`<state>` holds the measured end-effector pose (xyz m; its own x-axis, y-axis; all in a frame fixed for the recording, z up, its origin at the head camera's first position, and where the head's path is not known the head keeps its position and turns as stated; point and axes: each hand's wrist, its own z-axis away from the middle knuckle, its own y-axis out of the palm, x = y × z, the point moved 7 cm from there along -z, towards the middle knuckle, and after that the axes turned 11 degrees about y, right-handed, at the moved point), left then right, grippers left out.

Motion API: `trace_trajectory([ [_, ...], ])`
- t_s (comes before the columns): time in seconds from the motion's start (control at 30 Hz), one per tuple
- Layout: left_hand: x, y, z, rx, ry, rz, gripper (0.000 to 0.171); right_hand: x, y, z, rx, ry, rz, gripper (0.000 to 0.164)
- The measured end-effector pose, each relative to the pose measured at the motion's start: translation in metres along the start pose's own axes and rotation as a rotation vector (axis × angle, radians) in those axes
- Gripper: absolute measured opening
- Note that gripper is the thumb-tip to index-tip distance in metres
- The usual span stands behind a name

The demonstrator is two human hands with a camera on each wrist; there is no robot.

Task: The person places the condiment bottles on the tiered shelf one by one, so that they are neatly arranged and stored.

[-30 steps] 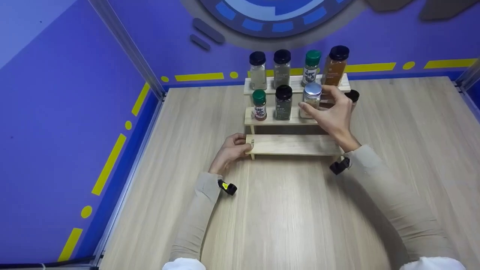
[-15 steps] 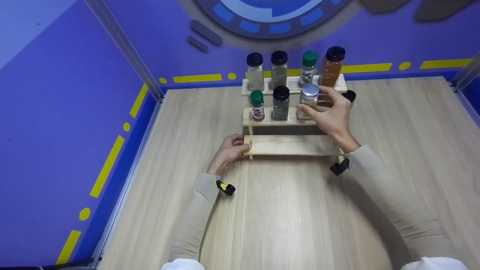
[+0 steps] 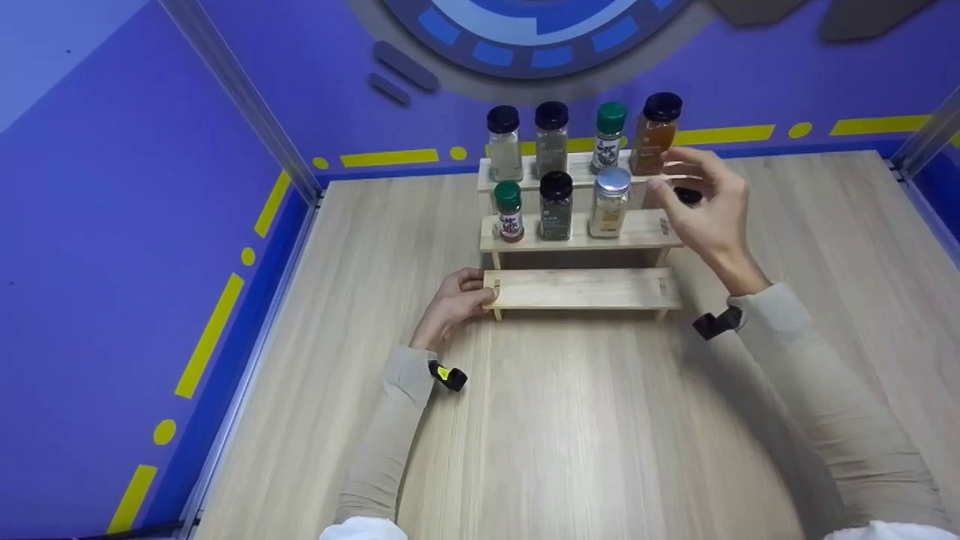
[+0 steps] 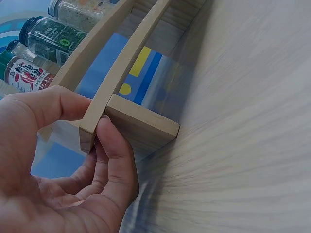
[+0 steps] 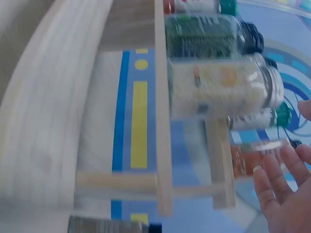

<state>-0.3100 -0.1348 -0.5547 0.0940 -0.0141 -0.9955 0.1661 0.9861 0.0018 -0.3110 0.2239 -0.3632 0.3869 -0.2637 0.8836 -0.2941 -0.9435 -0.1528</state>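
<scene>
My left hand (image 3: 454, 304) pinches the left end of the lowest shelf of a three-step wooden spice rack (image 3: 581, 290), thumb on one face and fingers on the other in the left wrist view. My right hand (image 3: 712, 210) hovers at the rack's right side with fingers spread and holds nothing. Left of it, a silver-lidded spice jar (image 3: 609, 206) with pale contents stands upright on the middle shelf. That shelf also bears a black-lidded jar (image 3: 556, 210) of green herbs and a small green-lidded shaker (image 3: 509, 214). The lowest shelf carries no jars.
Along the top shelf stand a pale jar (image 3: 505, 146), a grey one (image 3: 551, 142), a green-lidded shaker (image 3: 607, 142) and an orange-brown spice jar (image 3: 655, 139). Another black-lidded jar (image 3: 688, 196) is right of the rack, mostly behind my right hand. A blue wall (image 3: 420, 127) rises behind.
My right hand has let go of the silver-lidded jar and moved right, away from it. The jar stays on the middle shelf. My left hand keeps its grip on the rack.
</scene>
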Motion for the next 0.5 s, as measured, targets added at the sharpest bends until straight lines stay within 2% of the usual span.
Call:
trace_trajectory([
  [0.27, 0.0, -0.001, 0.0, 0.001, 0.007, 0.02, 0.047, -0.01, -0.03, -0.008, -0.029, 0.023, 0.018, 0.037],
  [0.5, 0.0, 0.0, -0.001, 0.007, 0.003, 0.006, 0.045, -0.037, -0.05, -0.015, -0.059, 0.097, 0.078, 0.039],
])
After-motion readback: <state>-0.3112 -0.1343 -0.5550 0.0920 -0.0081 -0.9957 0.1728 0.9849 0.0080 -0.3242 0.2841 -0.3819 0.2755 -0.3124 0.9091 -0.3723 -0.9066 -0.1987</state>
